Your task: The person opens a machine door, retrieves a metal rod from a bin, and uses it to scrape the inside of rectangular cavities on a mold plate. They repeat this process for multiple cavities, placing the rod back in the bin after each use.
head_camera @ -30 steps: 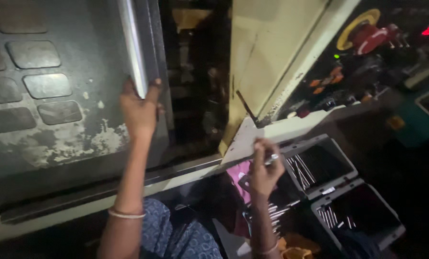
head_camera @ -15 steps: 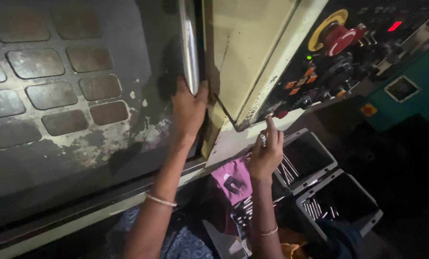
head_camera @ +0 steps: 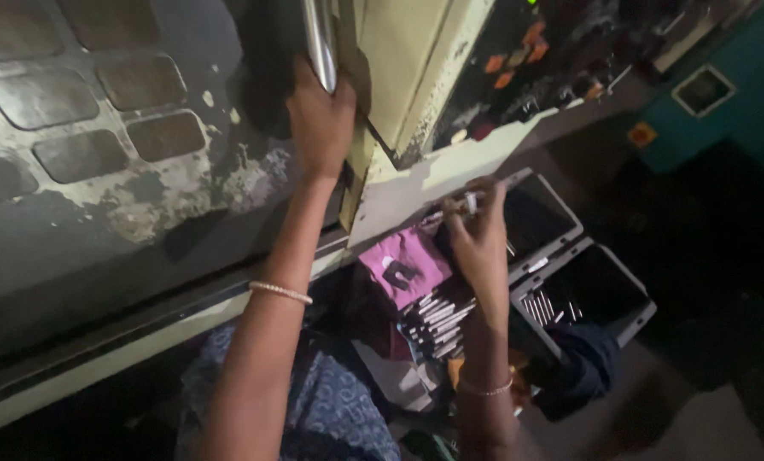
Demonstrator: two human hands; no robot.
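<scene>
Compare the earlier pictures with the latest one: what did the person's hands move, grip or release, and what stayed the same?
The left hand, gripping the metal handle, has slid the grey door rightwards until it meets the cream frame; the dark gap is gone. The right hand still holds a small metal piece above the trays. Nothing was let go.

The left hand (head_camera: 318, 119) fills the narrow space at the metal door handle (head_camera: 320, 43), with the grey sliding door (head_camera: 100, 171) shut against the cream frame (head_camera: 399, 68), so no gap shows there. The right hand (head_camera: 478, 239) is hemmed in under the cream ledge (head_camera: 416, 192), above the pink cloth (head_camera: 403, 265), the small metal rods (head_camera: 437, 316) and two dark trays (head_camera: 570, 256). Dark floor to the right lies open.
</scene>
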